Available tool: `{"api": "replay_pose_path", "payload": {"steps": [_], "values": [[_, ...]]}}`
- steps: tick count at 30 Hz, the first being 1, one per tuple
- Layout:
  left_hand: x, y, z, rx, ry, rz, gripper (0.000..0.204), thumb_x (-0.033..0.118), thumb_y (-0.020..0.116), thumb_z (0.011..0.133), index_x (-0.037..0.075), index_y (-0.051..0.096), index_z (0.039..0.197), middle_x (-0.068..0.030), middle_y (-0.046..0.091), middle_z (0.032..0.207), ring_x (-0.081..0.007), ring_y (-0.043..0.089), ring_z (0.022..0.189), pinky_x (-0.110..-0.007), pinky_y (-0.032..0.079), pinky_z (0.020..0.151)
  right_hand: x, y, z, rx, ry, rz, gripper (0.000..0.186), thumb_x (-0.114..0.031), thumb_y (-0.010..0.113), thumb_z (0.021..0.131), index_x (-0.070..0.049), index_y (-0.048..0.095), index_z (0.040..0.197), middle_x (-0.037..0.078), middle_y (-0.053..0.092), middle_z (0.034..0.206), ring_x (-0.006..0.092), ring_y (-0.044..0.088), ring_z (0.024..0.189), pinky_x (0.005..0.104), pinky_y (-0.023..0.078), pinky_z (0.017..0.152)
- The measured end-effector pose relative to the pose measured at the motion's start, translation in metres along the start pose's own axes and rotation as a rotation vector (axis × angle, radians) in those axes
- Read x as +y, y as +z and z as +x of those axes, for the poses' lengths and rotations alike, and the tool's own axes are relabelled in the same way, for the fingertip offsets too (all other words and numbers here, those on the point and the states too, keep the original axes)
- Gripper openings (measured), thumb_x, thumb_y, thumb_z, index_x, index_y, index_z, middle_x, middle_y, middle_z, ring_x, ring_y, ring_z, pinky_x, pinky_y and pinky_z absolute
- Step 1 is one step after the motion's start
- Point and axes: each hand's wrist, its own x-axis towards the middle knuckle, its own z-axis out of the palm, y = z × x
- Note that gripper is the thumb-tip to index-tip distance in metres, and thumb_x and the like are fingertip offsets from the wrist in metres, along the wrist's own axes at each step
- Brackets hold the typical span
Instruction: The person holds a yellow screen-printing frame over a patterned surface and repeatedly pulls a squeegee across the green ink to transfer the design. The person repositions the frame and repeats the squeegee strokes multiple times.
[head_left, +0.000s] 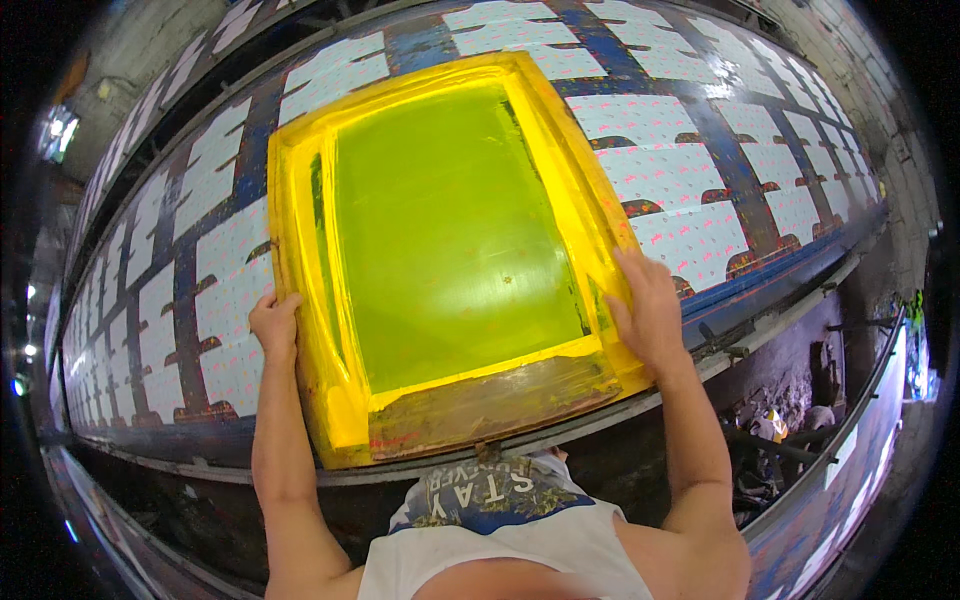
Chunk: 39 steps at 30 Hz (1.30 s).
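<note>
A large screen-printing frame [555, 190] smeared with yellow ink lies over the long printing table in front of me. Its green mesh [450, 240] fills the middle, and a brownish strip [500, 400] runs along the near side. My left hand [275, 322] is closed on the frame's left side rail, with the fingertips partly hidden. On the opposite rail, my right hand [648, 308] grips the right side, thumb over the inked face. Under and around the frame are pale cut fabric pieces [690, 240] with small pink prints.
The blue, ink-stained table [745, 290] stretches away left and right, with rows of pale pieces along it. A metal rail [770, 335] follows its near edge. Another table with pale pieces [860, 510] stands at the lower right. A rough wall [890, 130] rises at the right.
</note>
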Motion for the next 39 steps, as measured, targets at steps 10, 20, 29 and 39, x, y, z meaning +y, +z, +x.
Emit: {"api": "replay_pose_path", "payload": {"steps": [10,20,29,39], "values": [[-0.027,-0.002,0.008,-0.095,0.235,0.015,0.068,0.012,0.084,0.083,-0.005,0.067,0.147,-0.0206,0.075,0.139,-0.0274,0.076,0.120,-0.039,0.059,0.106,-0.124,-0.005,-0.074,-0.428,-0.483,0.017,0.059,-0.005,0.081,0.080,-0.010,0.073,0.139,0.014,0.071,0.137,0.0368,0.070,0.125,0.0496,0.057,0.107],[-0.035,0.011,0.012,-0.094,0.251,0.038,0.082,0.017,0.086,0.078,-0.008,0.062,0.153,-0.0289,0.070,0.147,-0.0390,0.067,0.139,-0.044,0.051,0.121,-0.188,0.039,-0.030,-0.542,-0.426,-0.128,0.052,-0.002,0.074,0.085,-0.013,0.075,0.136,0.012,0.078,0.121,0.0366,0.074,0.116,0.0499,0.060,0.097],[-0.035,0.005,0.009,-0.071,0.241,0.081,0.083,0.022,0.087,0.080,-0.004,0.062,0.155,-0.0283,0.067,0.150,-0.0421,0.061,0.143,-0.048,0.047,0.125,-0.206,0.028,-0.059,-0.590,-0.313,-0.170,0.047,-0.005,0.074,0.085,-0.017,0.078,0.130,0.014,0.078,0.112,0.0393,0.076,0.106,0.0520,0.061,0.089],[-0.035,0.004,0.008,-0.088,0.259,0.164,0.082,0.023,0.085,0.081,-0.005,0.061,0.155,-0.0290,0.068,0.147,-0.0429,0.062,0.141,-0.049,0.048,0.123,-0.195,0.057,-0.069,-0.307,-0.440,-0.156,0.057,-0.006,0.079,0.080,-0.016,0.077,0.136,0.009,0.076,0.127,0.0322,0.074,0.111,0.0457,0.058,0.095]]}}
